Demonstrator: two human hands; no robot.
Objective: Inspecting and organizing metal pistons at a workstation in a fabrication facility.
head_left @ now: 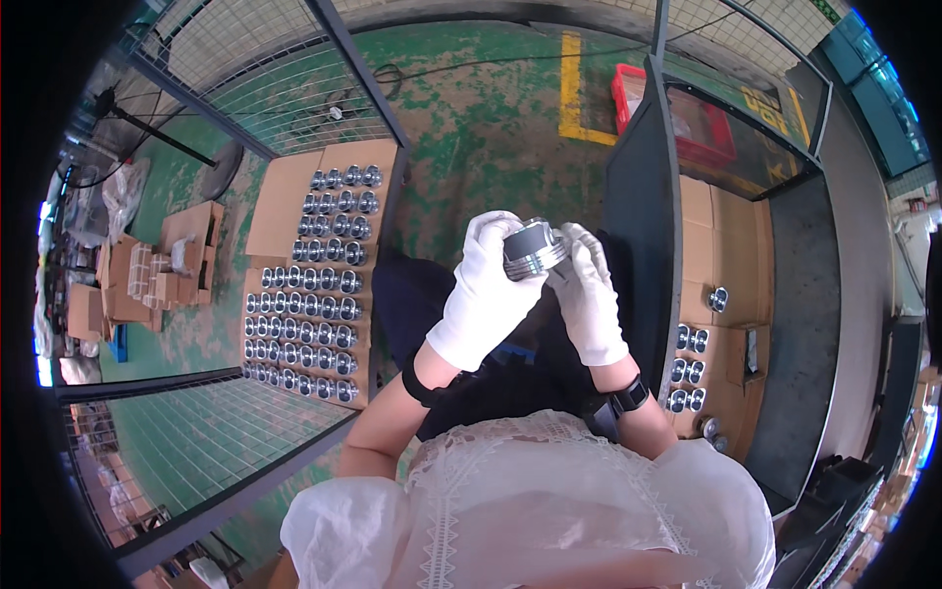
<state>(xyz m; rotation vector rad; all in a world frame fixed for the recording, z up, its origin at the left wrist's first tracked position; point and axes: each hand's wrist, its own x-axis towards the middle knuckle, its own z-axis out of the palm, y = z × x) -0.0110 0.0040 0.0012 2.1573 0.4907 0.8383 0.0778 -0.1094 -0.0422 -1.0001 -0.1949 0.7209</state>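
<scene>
In front of me I hold up an engine piston (533, 247), a silvery cylinder with ring grooves and a dark patch on its skirt. It is tilted on its side between both hands. My left hand (488, 285), in a white glove, has its fingers wrapped round the piston's left side. At the piston's right edge is my right hand (589, 294), gloved too, with its fingers bent against it; part of its grip is hidden. Rows of similar pistons (316, 306) stand on a cardboard-covered rack at my left.
To my right is a dark metal cabinet (643, 196) lined with cardboard, holding several pistons (687, 371) and a small open box (748, 353). A red crate (706, 147) lies beyond it. Mesh panels (265, 79) frame the left rack; cardboard boxes (162, 275) sit on the green floor.
</scene>
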